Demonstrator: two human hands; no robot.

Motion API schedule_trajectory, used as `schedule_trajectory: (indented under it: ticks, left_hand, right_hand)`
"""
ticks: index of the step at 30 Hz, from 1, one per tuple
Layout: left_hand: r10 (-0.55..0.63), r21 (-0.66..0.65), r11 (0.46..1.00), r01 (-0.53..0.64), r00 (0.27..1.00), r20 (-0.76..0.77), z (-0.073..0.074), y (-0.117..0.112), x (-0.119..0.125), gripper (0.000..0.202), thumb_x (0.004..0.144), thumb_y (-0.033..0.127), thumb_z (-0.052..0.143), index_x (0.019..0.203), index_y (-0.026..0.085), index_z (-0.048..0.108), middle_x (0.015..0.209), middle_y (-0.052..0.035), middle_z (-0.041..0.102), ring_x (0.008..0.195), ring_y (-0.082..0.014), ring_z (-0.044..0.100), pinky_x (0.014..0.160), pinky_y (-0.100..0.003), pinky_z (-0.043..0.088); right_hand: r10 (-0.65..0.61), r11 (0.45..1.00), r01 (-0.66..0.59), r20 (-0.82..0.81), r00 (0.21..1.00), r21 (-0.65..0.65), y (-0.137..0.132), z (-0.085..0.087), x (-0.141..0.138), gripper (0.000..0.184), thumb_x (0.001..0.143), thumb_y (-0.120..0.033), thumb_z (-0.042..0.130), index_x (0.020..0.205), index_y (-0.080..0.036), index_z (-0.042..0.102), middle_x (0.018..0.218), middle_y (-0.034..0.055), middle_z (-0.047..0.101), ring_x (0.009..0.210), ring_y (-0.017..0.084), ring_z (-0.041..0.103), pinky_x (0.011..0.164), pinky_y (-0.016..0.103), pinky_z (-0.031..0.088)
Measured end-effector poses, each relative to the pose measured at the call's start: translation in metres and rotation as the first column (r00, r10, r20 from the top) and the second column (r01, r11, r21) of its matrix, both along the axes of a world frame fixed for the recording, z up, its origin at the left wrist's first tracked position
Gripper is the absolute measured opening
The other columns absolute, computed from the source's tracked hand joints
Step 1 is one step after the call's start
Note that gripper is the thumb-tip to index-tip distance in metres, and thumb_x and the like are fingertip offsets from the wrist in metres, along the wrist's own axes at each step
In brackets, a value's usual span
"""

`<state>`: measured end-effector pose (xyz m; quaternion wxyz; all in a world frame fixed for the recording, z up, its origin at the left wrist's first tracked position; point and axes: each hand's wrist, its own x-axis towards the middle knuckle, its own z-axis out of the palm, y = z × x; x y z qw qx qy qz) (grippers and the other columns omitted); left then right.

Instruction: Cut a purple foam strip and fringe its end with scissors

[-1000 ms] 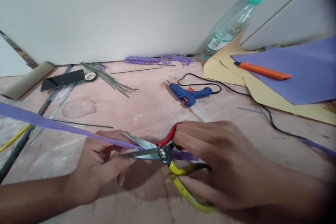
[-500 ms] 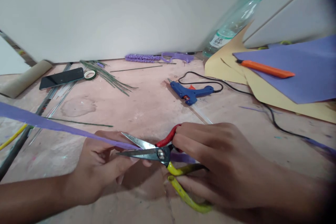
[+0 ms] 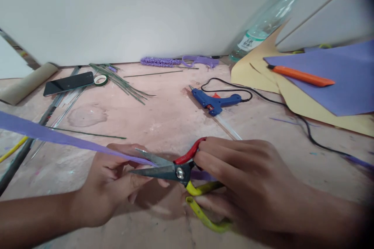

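1. The purple paper strip (image 3: pixel 58 137) stretches away to the left of the scissors (image 3: pixel 169 170). Its long axis slants from the far left edge down to the blades, above the surface (image 3: pixel 163 120).
2. The left hand (image 3: pixel 111 184) is closed, pinching the strip just left of the scissors, under the blade tips.
3. The scissors point left, blades slightly parted, with the strip between them at a shallow angle.
4. The right hand (image 3: pixel 248 186) grips the red and yellow handles, right of the pivot.
5. Behind the scissors is bare surface up to the glue gun (image 3: pixel 216 102).
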<state>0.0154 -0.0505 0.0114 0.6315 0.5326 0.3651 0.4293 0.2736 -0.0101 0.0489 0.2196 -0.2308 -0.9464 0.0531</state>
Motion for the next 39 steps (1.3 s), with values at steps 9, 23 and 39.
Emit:
schedule_trajectory:
  ticks: [9,23,39]
  left_hand:
    - [0.006,-0.020,1.000,-0.006,1.000,0.004,0.004,0.001,0.002,0.016,0.094,0.036,0.075,0.095,0.023,0.083,0.086,-0.0054,0.074,0.064,-0.0131,0.063,0.054,-0.019,0.049]
    - [0.059,0.122,0.991,-0.051,0.996,-0.063,0.010,0.005,0.008,0.014,0.095,0.023,0.072,0.088,0.023,0.084,0.078,-0.0026,0.078,0.051,-0.0074,0.057,0.046,-0.015,0.045]
    - [0.172,-0.098,0.980,-0.171,0.985,0.001,0.001,0.012,0.011,0.028,0.088,0.037,0.079,0.073,0.016,0.068,0.078,-0.0044,0.081,0.031,-0.0028,0.045,0.028,-0.012,0.033]
  right_hand:
    - [0.010,0.997,-0.010,0.000,1.000,0.077,0.000,-0.001,0.004,0.048,0.114,-0.038,0.034,0.082,-0.015,0.061,0.070,0.0016,0.060,0.059,0.013,0.049,0.055,0.030,0.036]
    - [0.005,0.996,-0.005,0.003,1.000,0.094,-0.001,-0.001,0.002,0.044,0.113,-0.036,0.036,0.086,-0.014,0.062,0.075,0.0039,0.062,0.064,0.015,0.053,0.055,0.029,0.038]
    - [-0.204,0.759,0.125,-0.052,0.978,-0.639,0.021,0.003,-0.001,0.016,0.090,-0.030,0.065,0.083,-0.019,0.056,0.078,-0.0004,0.061,0.069,0.014,0.053,0.061,0.024,0.039]
